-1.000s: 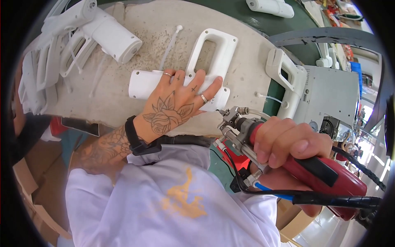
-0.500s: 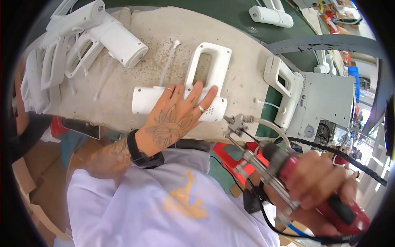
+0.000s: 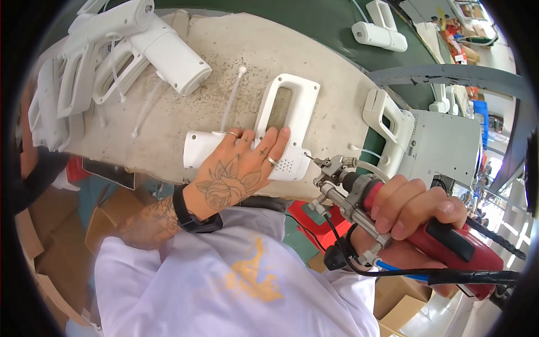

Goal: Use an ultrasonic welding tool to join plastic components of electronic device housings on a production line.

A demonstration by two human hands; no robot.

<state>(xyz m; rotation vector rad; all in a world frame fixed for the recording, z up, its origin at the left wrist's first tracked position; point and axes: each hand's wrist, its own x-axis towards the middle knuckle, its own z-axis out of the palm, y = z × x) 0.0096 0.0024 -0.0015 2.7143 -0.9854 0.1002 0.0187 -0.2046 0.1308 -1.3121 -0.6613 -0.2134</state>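
Observation:
A white plastic housing (image 3: 295, 115) with a looped handle and a barrel lies on the beige worktop near its front edge. My left hand (image 3: 236, 168) is draped over the barrel, fingers closed over it; the thumb is hidden. My right hand (image 3: 415, 208) is wrapped around a red power screwdriver (image 3: 477, 253) with a metal screw-feeding nose (image 3: 337, 174) and hoses. The thin tip of that nose is at the barrel's right end, close to a screw hole; whether it touches I cannot tell. Behind the housing, a thin white cable (image 3: 233, 98) with a round end lies on the worktop.
Several white housings (image 3: 174, 56) are piled at the left of the worktop (image 3: 224, 42). Another housing (image 3: 387, 126) stands at the right beside a grey metal box (image 3: 441, 137). A green belt (image 3: 314, 19) runs behind, carrying a housing (image 3: 379, 36). Cardboard boxes (image 3: 62, 236) sit lower left.
My right hand has brought the screwdriver up and left, so its tip has come to the barrel's right end. My left hand stays on the housing. The view has shifted slightly.

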